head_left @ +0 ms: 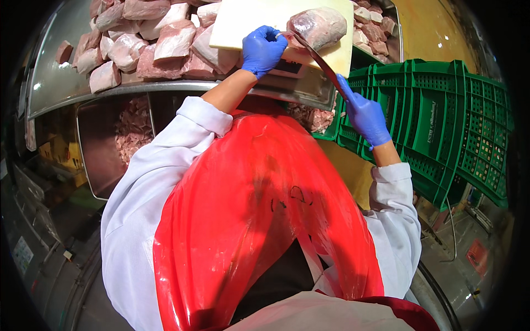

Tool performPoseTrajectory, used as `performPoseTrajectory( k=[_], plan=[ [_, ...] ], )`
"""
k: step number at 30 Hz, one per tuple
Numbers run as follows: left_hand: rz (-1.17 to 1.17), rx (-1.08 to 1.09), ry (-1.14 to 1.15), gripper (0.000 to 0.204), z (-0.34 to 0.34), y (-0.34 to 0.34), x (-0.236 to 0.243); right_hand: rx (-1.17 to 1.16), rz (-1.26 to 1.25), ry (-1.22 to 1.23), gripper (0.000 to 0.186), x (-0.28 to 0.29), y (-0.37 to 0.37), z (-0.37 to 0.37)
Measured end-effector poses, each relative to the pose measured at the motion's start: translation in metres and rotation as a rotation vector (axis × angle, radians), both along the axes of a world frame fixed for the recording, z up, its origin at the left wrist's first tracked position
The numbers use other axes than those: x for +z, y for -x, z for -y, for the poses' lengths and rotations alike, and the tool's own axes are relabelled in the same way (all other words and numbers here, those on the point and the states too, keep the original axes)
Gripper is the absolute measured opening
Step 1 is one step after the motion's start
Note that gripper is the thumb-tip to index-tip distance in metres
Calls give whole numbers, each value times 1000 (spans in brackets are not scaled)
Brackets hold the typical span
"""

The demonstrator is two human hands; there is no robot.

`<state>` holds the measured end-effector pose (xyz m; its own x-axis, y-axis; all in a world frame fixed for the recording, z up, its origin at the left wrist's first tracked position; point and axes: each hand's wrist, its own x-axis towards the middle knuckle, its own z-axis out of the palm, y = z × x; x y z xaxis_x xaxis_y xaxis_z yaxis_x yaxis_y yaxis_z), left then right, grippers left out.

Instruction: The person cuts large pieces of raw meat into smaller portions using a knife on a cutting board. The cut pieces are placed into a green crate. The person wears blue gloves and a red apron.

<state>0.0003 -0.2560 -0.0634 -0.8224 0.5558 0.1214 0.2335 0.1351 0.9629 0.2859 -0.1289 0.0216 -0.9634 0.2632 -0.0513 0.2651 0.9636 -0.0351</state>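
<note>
At the top of the frame, right of centre, a large piece of meat (324,26) is laid on a white cutting board (243,22). A thin flap (287,35) at its left edge is pinched by the left hand (263,52), the fingers drawn together. A long knife (324,63) is gripped by the right hand (365,117), fingers clamped around it, its blade angled toward the upper left. Meat chunks (128,51) are heaped on the metal counter (52,88), upper left; green crates (438,118) are seen at right.
</note>
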Motion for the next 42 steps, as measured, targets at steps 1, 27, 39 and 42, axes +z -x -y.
performPoseTrajectory(
  k=[1,27,39,42],
  plan=[
    [-7,2,9,23,2,1,0,2,19,-4,83,-2,-8,-2],
    [101,39,-251,14,33,50,-6,142,292,-166,92,26,-6,-74],
    [160,-275,-511,7,18,43,155,-483,-592,616,74,-25,-94,-29],
    [189,-546,-542,6,-31,-4,169,-667,-797,815,76,-33,-99,-11]
  ],
)
